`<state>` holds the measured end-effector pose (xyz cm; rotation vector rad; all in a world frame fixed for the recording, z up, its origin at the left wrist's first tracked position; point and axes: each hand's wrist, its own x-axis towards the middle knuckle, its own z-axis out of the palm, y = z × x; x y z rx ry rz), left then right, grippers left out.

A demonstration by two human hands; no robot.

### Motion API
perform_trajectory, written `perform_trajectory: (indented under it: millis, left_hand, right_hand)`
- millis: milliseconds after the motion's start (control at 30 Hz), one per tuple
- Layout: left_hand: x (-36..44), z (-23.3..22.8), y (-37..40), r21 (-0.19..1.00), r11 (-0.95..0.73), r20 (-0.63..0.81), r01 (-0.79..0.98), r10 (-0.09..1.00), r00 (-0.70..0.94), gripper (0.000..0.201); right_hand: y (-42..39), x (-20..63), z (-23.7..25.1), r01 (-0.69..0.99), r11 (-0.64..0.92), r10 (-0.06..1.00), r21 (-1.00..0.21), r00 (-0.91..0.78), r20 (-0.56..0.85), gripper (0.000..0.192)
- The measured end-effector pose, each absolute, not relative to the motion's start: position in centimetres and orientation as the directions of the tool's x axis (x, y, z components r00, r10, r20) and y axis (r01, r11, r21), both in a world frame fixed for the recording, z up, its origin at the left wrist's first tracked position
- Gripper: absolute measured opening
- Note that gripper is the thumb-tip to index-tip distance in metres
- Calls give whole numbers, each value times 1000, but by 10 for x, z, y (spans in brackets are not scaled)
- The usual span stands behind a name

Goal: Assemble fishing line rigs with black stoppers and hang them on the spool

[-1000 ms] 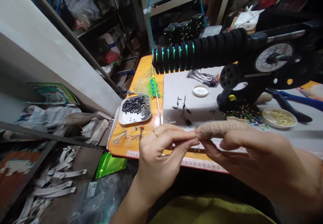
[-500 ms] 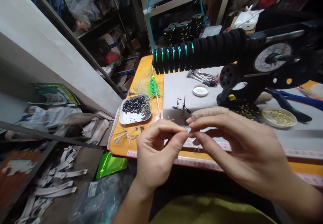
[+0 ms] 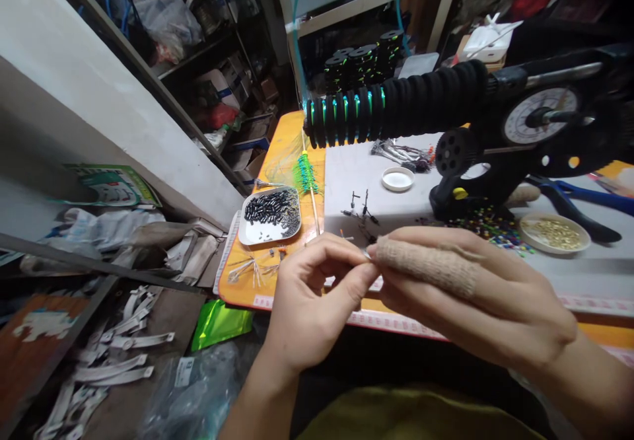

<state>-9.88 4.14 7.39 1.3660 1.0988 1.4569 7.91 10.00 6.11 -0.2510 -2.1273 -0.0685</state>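
My left hand [image 3: 319, 294] is closed, thumb and index fingertips pinched together above the table's front edge. My right hand [image 3: 475, 301] meets it there, fingers pressed together. One right finger wears a tan cloth wrap [image 3: 428, 268]. Between the fingertips is something tiny and pale that I cannot make out. Just beyond the hands, small black metal clips [image 3: 364, 212] stand over the white board [image 3: 341, 169]. Left of them is a white dish [image 3: 257, 234] of black cylindrical beads, and a green bristly bundle [image 3: 306, 172] lies on a thin stick.
A black machine [image 3: 460, 152] carries a ribbed roller [image 3: 396, 106] across the back. Multicoloured beads [image 3: 488, 222], a dish of gold beads [image 3: 555, 234] and blue-handled pliers [image 3: 594, 192] lie to the right. A small white lid [image 3: 397, 179] rests mid-board. Shelving [image 3: 198, 63] stands at left.
My right hand has rolled over, bringing the cloth-wrapped finger to the front. The left hand keeps its pinch, and the whole view has shifted slightly.
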Motion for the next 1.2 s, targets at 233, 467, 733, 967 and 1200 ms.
perform_trajectory:
  millis: [233, 467, 733, 967, 1200]
  left_hand:
    - [-101, 60, 41, 647, -608, 702, 460, 711, -46, 15]
    - [-108, 66, 47, 350, -718, 808, 601, 556, 194, 16]
    - [-106, 66, 51, 975, -146, 151, -166, 988, 19, 20]
    - [-105, 62, 54, 915, -58, 86, -399, 995, 53, 27]
    - [-100, 61, 46, 951, -203, 187, -234, 978, -88, 19]
  right_hand:
    - [100, 71, 73, 211, 919, 395, -334, -486, 779, 19]
    - [99, 75, 77, 124, 855, 482, -504, -551, 681, 16]
    - [97, 66, 70, 280, 920, 385, -274, -508, 771, 13]
    - [89, 66, 62, 290, 902, 420, -321, -409, 810, 27]
    - [85, 61, 66, 212, 848, 530, -486, -317, 786, 23]
